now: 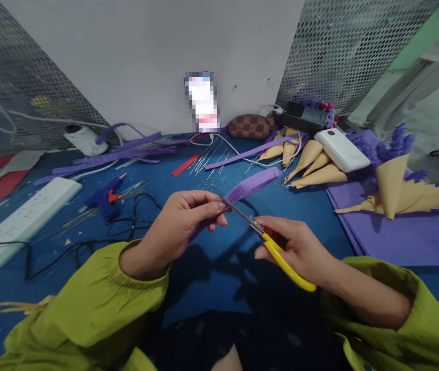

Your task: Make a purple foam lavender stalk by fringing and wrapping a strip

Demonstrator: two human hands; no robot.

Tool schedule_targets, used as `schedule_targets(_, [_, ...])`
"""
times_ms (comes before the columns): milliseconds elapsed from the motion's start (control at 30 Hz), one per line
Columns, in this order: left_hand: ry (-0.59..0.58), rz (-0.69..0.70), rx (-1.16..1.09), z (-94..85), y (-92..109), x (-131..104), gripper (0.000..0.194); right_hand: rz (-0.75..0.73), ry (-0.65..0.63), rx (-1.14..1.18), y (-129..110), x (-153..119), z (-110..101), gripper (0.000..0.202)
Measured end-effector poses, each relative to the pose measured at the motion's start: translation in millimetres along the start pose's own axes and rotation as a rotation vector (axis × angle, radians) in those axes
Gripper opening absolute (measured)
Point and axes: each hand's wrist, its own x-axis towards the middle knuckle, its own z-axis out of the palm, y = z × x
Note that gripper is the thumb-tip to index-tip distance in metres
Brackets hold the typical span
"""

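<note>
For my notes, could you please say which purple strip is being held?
The strip in the left hand; the other purple strips lie farther back, unheld.

Craft workspace, probably a workshop, though the view beyond is limited. Scissors (288, 264), a glue gun (105, 200), thin wires (204, 157) and paper-wrapped flowers (416, 197) at a blue table (153, 180) show it.

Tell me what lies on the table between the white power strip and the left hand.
The head view shows a blue glue gun, thin metal wires and a black cord between the power strip and the left hand.
</note>
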Motion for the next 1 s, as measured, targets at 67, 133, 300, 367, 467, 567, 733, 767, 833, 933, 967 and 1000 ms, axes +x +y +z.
schedule_targets(67, [-0.002,-0.013,-0.017,0.2,0.1,0.4,0.009,0.002,0.001,0.009,0.0,0.3,0.2,0.037])
schedule_targets(133, [0.008,-0.015,-0.027,0.5,-0.5,0.9,0.008,0.008,0.003,0.024,-0.5,0.7,0.4,0.037])
schedule_targets(300, [0.023,0.001,-0.004,0.6,-1.6,0.8,0.012,0.037,0.023,0.055,-1.6,1.1,0.9,0.041])
schedule_targets(367, [0.039,0.024,0.016,1.0,-1.4,0.3,0.011,0.05,0.008,0.056,-1.5,0.9,0.7,0.042])
schedule_targets(467, [0.068,0.068,0.033,2.2,-0.9,-0.6,0.009,0.049,-0.006,0.025,-0.9,0.2,0.4,0.044])
schedule_targets(567, [0.097,0.094,0.047,3.3,-0.7,-1.2,0.008,0.014,0.014,-0.035,0.3,-0.9,0.8,0.044])
schedule_targets(733, [0.119,0.106,0.053,4.7,-0.9,-2.0,0.007,-0.014,0.027,-0.064,1.9,-2.3,2.1,0.042])
schedule_targets(767, [0.122,0.108,0.056,4.8,-1.0,-2.2,0.007,-0.016,0.027,-0.059,2.0,-2.4,2.2,0.041])
schedule_targets(833, [0.124,0.111,0.065,4.8,-1.2,-2.2,0.008,-0.021,0.025,-0.048,1.9,-2.4,2.3,0.041])
schedule_targets(933, [0.121,0.121,0.078,4.0,-1.9,-1.8,0.008,-0.024,0.021,-0.04,0.9,-2.1,2.1,0.04])
schedule_targets(967, [0.118,0.123,0.08,3.6,-2.2,-1.6,0.008,-0.025,0.021,-0.038,0.3,-1.9,1.9,0.04])
schedule_targets(1000, [0.114,0.126,0.079,3.2,-2.6,-1.3,0.008,-0.025,0.021,-0.035,-0.3,-1.7,1.8,0.04])
